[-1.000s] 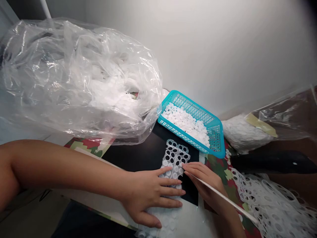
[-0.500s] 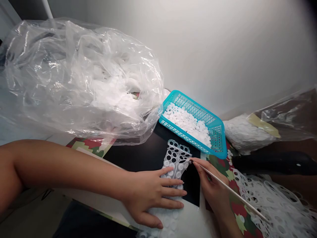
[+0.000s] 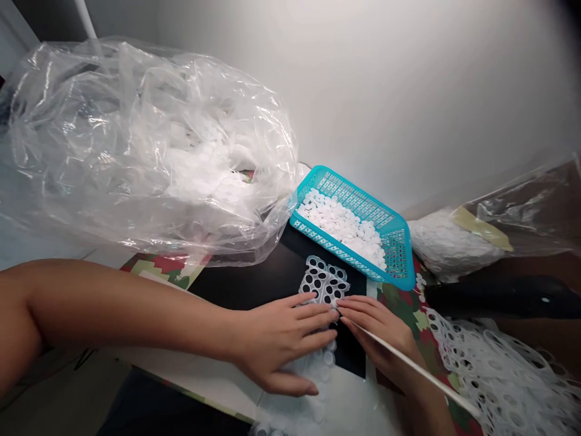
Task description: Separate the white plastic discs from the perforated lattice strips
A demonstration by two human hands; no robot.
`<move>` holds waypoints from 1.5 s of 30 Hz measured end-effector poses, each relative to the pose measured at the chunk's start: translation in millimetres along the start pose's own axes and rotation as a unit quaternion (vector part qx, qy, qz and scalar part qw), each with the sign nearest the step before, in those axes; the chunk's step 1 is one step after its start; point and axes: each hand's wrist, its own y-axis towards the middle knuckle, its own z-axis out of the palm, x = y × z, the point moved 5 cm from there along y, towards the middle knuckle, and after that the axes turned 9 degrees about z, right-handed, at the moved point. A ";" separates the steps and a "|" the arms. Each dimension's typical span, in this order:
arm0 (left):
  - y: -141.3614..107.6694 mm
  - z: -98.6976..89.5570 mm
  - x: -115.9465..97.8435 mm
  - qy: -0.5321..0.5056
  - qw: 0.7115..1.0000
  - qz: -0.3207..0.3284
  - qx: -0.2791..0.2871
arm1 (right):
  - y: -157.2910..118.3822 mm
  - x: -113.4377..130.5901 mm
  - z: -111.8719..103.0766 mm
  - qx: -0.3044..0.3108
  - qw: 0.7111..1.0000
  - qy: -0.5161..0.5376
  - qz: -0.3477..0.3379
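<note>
A translucent sheet with rows of round holes (image 3: 313, 281) lies on a black surface (image 3: 245, 278), with round pieces in its nearer part. Flat across it rests my left hand (image 3: 285, 339), fingers spread. My right hand (image 3: 381, 333) pinches a thin white stick (image 3: 417, 366), whose tip end is by the sheet's right edge, close to my left fingertips. The very tip is hidden at my fingers. Small white discs (image 3: 340, 224) fill part of a blue basket (image 3: 394, 224) beyond the sheet.
A large clear plastic bag (image 3: 136, 139) with white pieces bulges at the left. To the right are a bag of white pieces (image 3: 449, 242), a black handle-like object (image 3: 503, 298) and a heap of holed sheets (image 3: 503, 369). A wall (image 3: 385, 91) stands behind.
My left hand has shifted slightly up along the sheet. My right hand and the stick have moved down and left, nearer my left fingers. More open holes show on the sheet's right side.
</note>
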 end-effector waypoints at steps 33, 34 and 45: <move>3.7 1.3 10.8 0.020 0.999 -0.005 0.028 | -3.5 -5.3 6.8 -0.028 1.000 0.003 0.015; 3.8 1.1 10.7 0.020 0.999 -0.003 0.028 | -3.9 -5.2 7.3 -0.029 1.000 -0.003 0.009; 3.5 1.0 10.5 0.017 0.999 -0.009 0.037 | -11.8 -21.8 3.6 -0.128 0.973 0.057 0.184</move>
